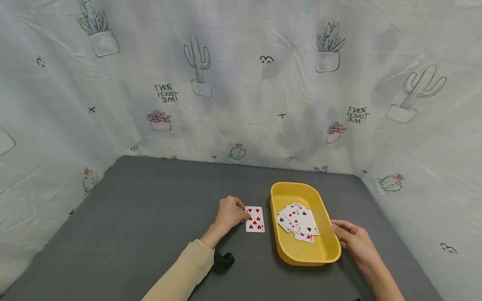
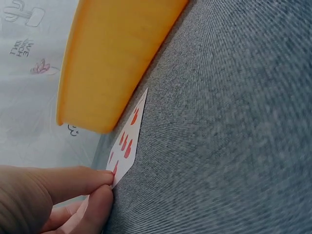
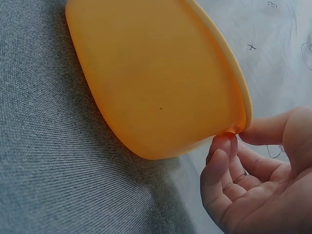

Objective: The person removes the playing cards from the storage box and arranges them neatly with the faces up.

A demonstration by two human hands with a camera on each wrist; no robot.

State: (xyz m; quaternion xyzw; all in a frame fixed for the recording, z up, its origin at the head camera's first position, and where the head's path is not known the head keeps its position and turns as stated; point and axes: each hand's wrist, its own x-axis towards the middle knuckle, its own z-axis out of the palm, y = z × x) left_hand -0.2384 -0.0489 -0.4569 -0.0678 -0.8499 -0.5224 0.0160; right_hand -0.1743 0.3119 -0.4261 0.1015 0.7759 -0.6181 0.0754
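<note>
Lying face up on the grey table (image 1: 150, 217): one seven of hearts (image 1: 255, 219), flat on the cloth, just left of the yellow tray (image 1: 297, 255) and apart from its wall.

Left hand (image 1: 229, 212): fingers curled, thumb and forefinger pinching the card's near left corner, as the left wrist view shows (image 2: 105, 183). Cream sleeve (image 1: 184, 271) on the forearm, a black strap-mounted device (image 1: 224, 260) at the wrist.

Right hand (image 1: 354, 240): beside the tray's right near corner, palm half open, fingers loosely bent. In the right wrist view the fingertips (image 3: 225, 144) meet the tray's rim from below and the thumb sits just behind it; a light hold on the rim rather than a full clasp.

Tray contents: a loose fan of playing cards (image 1: 298, 221), face up, overlapping, clubs and red suits visible; individual ranks too small to read.

Surround: a pale fabric backdrop (image 1: 241, 83) printed with cacti and potted succulents, enclosing the table on three sides.
</note>
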